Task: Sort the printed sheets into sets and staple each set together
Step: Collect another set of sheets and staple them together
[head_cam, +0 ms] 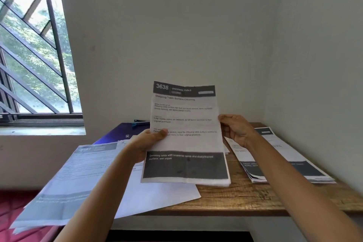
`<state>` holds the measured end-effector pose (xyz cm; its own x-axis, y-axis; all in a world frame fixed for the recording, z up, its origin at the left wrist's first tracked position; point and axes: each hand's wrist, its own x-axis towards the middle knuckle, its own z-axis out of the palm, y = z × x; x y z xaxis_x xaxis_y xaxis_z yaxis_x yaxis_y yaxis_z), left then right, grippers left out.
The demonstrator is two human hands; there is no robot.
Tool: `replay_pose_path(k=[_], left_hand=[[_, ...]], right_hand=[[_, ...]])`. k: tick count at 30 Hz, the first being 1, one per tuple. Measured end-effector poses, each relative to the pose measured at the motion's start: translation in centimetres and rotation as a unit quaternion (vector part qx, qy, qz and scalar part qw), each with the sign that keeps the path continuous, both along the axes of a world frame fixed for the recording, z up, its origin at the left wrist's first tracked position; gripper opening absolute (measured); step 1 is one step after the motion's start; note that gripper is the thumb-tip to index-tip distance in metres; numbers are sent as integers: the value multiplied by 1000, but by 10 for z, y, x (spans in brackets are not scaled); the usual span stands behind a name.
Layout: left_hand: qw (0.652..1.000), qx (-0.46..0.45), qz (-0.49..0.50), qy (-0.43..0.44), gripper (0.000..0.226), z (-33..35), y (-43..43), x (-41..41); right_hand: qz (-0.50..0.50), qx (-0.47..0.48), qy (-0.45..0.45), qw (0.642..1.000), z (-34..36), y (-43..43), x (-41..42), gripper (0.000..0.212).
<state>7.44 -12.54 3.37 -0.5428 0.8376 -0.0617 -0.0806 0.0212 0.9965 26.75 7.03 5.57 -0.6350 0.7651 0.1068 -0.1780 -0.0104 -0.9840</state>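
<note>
Wood, brown and grainy, makes the table [245, 198] under my arms. Above its middle I hold up a white printed sheet [185, 124] with a dark grey header band numbered 3638 and a second dark band across its foot. It stands nearly upright, facing me, clear of the tabletop. My left hand [149, 141] grips its left edge about halfway down, with the thumb [163, 132] pressed on the printed face and the fingers hidden behind the paper. My right hand [235, 129] holds the right edge a little higher, its fingers curled round the margin. The lower right corner looks thicker than a single page, but I cannot tell how many lie together. A loose spread of white printed pages [78, 173] lies over the table's left edge, part of it hanging past the edge. A neater stack of printed pages with dark bands [284, 159] lies along the right edge, well apart from the spread. At the back left corner a dark blue folder [115, 133] lies flat, partly under the spread. Just behind the folder, near the back edge, sits a small teal and dark object [140, 123] that I cannot identify. A barred window [39, 45] is set in the wall on the left.
</note>
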Motion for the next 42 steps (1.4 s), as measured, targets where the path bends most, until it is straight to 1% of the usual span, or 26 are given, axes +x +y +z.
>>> replay_pose_path(k=[5,11,16,21,25,28,32,34,39,42], left_hand=[[999,-12,-25,40,20,-4,2,1],[997,-16,-44,54,13,3,2,5],[997,-7,-56,45,14,9,3,11],[996,1,-79,47,14,17,-1,16],[996,6,-60,59,17,27,-1,15],[997,32,-40,55,21,32,3,17],[996,78,-16,48,26,34,14,23],[994,95,-3,45,29,35,19,26],[991,117,39,58,34,31,28,29],[989,123,46,66,27,29,30,31]], right_hand=[[-42,4,22,999,16,6,-3,13],[-104,-11,91,990,32,9,-3,13],[-126,-7,113,986,41,9,-1,17],[-138,-37,150,978,45,7,0,24],[-134,-37,165,977,52,7,2,27],[-142,-22,177,974,60,8,3,28],[-169,41,177,969,71,9,2,30],[-179,64,180,965,76,10,0,27],[-188,63,202,959,82,12,-1,22],[-189,54,209,958,84,12,-2,22]])
